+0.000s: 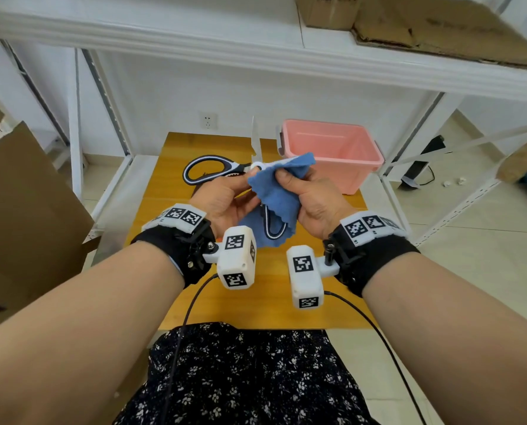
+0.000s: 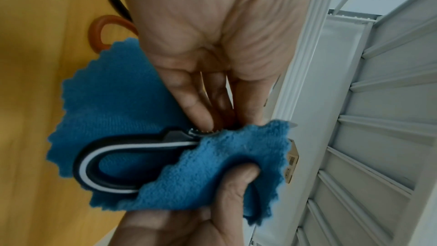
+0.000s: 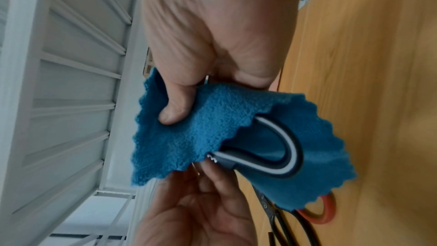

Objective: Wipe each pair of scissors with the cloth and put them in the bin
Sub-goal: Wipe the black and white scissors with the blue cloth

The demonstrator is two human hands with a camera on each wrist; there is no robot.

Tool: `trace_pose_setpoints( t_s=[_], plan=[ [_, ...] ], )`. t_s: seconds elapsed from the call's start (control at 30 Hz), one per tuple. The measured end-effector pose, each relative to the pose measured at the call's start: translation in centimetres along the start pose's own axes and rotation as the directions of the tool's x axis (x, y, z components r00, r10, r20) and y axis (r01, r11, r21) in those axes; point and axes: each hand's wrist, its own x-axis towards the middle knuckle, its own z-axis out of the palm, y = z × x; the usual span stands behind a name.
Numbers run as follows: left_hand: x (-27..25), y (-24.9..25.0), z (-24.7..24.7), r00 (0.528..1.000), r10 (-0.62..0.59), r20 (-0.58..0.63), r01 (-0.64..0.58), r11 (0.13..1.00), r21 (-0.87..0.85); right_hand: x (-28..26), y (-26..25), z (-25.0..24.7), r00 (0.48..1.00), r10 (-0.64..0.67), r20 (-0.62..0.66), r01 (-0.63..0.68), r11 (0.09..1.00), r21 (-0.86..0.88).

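Scissors (image 1: pixel 219 171), large, black-and-white handles, steel blades spread, held above the wooden table (image 1: pixel 176 228): left hand (image 1: pixel 225 199) pinches the pivot, right hand (image 1: pixel 313 199) pinches soft blue cloth (image 1: pixel 276 191) around one blade; probably rigid, sharp, best gripped by handles.

A: What's covered by the blue cloth (image 1: pixel 274 191)?
B: One blade + pivot of the black-white scissors (image 1: pixel 213 171); lower handle loop partly too.
A: Beside the cloth?
B: Orange-handled scissors (image 3: pixel 324 210), blades cut off at frame edge, blurry.
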Motion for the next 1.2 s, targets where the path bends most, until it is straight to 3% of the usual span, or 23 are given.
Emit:
trace_pose_setpoints(
  t_s=[0.5,0.93,1.2],
  plan=[
    [-0.4,-0.3,0.9,0.989,0.009,0.149,-0.039,0.979,0.201,1.0,-0.4,0.7,0.972,-0.064,-0.225,0.025,0.985,-0.173],
    [-0.3,0.2,0.2,0.997,0.045,0.063,-0.051,0.993,0.108,0.7,-0.7,1.3,0.991,-0.050,-0.122,0.007,0.944,-0.329],
    [-0.2,0.3,0.2,0.997,0.014,0.078,-0.028,0.984,0.178,0.6,0.1,1.7,0.981,-0.052,-0.186,0.012,0.978,-0.209]
  ],
)
